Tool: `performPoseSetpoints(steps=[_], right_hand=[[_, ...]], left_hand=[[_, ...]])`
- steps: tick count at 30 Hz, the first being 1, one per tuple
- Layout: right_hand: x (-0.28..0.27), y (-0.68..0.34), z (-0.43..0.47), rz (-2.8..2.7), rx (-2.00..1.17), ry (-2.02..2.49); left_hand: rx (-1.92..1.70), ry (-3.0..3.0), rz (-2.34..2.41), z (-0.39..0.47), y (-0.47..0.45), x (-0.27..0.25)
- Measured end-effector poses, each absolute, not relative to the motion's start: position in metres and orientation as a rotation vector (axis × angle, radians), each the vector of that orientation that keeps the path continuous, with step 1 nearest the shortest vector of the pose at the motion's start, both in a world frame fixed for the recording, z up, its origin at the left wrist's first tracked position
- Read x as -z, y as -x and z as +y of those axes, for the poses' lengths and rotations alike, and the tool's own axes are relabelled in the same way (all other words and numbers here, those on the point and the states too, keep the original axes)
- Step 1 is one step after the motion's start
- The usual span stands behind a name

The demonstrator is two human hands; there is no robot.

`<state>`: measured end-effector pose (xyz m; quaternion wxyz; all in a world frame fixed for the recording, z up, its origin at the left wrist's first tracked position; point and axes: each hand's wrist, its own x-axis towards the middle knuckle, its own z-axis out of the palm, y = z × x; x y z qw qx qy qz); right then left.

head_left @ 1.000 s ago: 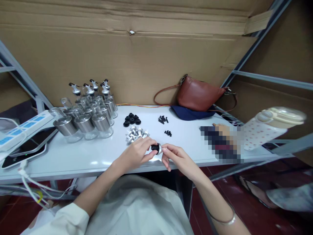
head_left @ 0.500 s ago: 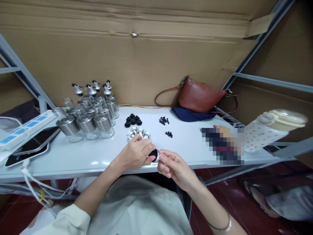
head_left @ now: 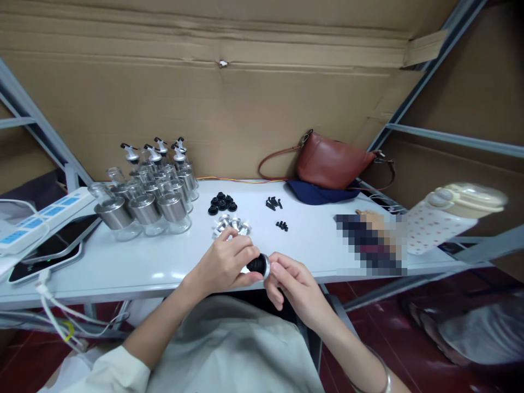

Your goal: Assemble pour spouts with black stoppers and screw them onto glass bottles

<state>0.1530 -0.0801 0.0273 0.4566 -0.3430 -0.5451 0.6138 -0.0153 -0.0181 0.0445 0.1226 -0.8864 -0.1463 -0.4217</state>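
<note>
Over the table's front edge, my left hand (head_left: 227, 261) has its thumb and fingers around the black ribbed stopper of a bottle pourer (head_left: 257, 265). The pourer lies sideways, its silver rim facing right. My right hand (head_left: 295, 286) pinches at that rim side with thumb and forefinger; its spout is hidden by the fingers. Just beyond my left hand lie silver pourer tops (head_left: 232, 224). Behind them is a cluster of black stoppers (head_left: 222, 202). Small black levers (head_left: 274, 203) and tiny black caps (head_left: 282, 225) lie to the right of these.
Glass bottles with steel sleeves (head_left: 143, 207) stand at left, several with pourers fitted. A power strip (head_left: 45, 218) and a dark device (head_left: 53, 251) are beside them. A brown bag (head_left: 331, 161) rests on a navy cap (head_left: 319, 194); a dotted drinking bottle (head_left: 446, 218) is at right.
My left fingers have loosened and drawn back slightly, so more of the black stopper shows. My right hand has shifted slightly down and right, its lower fingers less curled.
</note>
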Motion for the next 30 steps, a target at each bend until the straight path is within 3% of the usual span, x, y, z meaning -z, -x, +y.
performPoseSetpoints(steps=[3, 6, 8, 14, 18, 21, 24, 28, 30], right_hand=[[-0.026, -0.151, -0.078, -1.203, -1.718, 0.772], [-0.024, -0.148, -0.083, -1.239, -1.602, 0.791], [-0.024, -0.148, -0.087, -1.394, -1.336, 0.863], [-0.032, -0.158, -0.083, -1.952, 0.028, 0.628], [-0.032, -0.184, -0.078, -2.001, 0.376, 0.669], [-0.032, -0.202, -0.073, -1.811, 0.421, 0.759], [-0.035, -0.205, -0.064, -1.617, 0.336, 0.862], [-0.034, -0.194, -0.049, -1.79, 0.188, 0.945], [-0.029, -0.191, -0.045, -1.941, 0.097, 0.964]], left_hand=[[1.202, 2.551, -0.41, -0.016, 0.016, -0.044], [1.163, 2.524, -0.424, -0.015, 0.02, -0.048], [1.153, 2.545, -0.436, -0.017, 0.022, -0.051], [1.232, 2.657, -0.412, -0.024, 0.015, -0.063], [1.228, 2.735, -0.434, -0.009, 0.02, -0.084], [1.278, 2.638, -0.9, 0.019, 0.027, -0.108], [0.804, 2.76, -1.087, 0.059, 0.02, -0.119], [0.092, 2.812, -1.195, 0.117, -0.005, -0.105], [-0.019, 2.812, -1.221, 0.141, -0.013, -0.091]])
